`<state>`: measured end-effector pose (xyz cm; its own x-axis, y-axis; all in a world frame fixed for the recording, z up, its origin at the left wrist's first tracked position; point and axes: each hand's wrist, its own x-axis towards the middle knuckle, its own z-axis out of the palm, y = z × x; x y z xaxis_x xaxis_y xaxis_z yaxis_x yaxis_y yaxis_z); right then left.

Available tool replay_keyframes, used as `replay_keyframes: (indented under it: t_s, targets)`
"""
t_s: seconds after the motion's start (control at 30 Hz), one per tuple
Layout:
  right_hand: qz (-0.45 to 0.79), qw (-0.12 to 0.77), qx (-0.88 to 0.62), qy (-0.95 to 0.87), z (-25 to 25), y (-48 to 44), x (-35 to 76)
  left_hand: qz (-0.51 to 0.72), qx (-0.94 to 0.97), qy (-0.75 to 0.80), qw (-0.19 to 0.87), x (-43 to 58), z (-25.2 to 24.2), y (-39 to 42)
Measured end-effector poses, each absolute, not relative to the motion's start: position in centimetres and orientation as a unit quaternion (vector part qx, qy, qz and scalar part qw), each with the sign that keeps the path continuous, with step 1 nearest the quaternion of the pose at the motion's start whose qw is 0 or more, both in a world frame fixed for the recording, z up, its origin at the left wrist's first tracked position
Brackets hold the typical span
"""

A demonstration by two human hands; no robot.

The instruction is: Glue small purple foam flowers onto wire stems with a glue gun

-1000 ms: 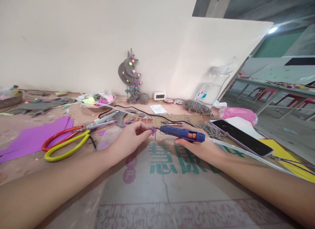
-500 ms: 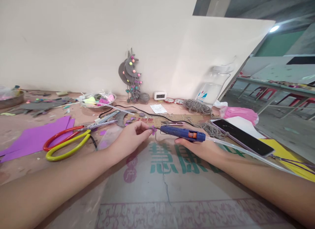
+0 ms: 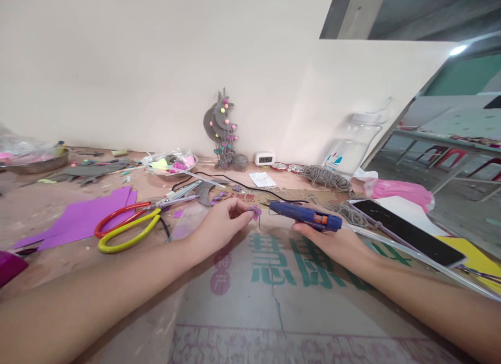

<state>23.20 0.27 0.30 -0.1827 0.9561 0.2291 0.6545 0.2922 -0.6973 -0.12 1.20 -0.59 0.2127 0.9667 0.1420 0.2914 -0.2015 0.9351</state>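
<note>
White wall (image 3: 136, 67) backs the cluttered tabletop (image 3: 62, 262). On the head view, I have the flower (image 3: 256, 211) near the middle, above the cardboard (image 3: 242, 301), pinched in the closed fingers of the left hand (image 3: 223, 223). The right hand (image 3: 332, 241) is wrapped round the glue gun (image 3: 309, 216), its nozzle (image 3: 265, 204) just right of the flower, apart from it.

I judge the work partway: beaded moons (image 3: 219, 120) look made up at the far wall, and a grey strand (image 3: 259, 225) hangs from the flower, but a crescent (image 3: 204, 193) lies loose farther off. Any glue is too small to tell.

Half a second ago the nozzle was at the flower; now it has drawn back right, and my view has swung left.
</note>
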Motion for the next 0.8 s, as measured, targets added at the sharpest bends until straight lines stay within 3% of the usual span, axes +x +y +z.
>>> replay_keyframes:
  t_s: [0.17,0.4,0.63,0.8]
  targets:
    - [0.183,0.336,-0.542,-0.748,1.5,0.8,24.1,0.417,0.654,0.471,0.42,-0.1,-1.3,1.7]
    - [0.209,0.359,-0.512,-0.752,6.0,1.1,24.1,0.416,0.649,0.47,0.429,0.0,-0.7,1.2]
    - [0.205,0.279,-0.582,-0.736,8.5,6.7,23.3,0.406,0.654,0.473,0.429,-0.1,-0.8,1.2]
    - [0.178,0.256,-0.588,-0.747,6.3,12.6,22.7,0.411,0.653,0.463,0.436,-0.1,-1.0,1.5]
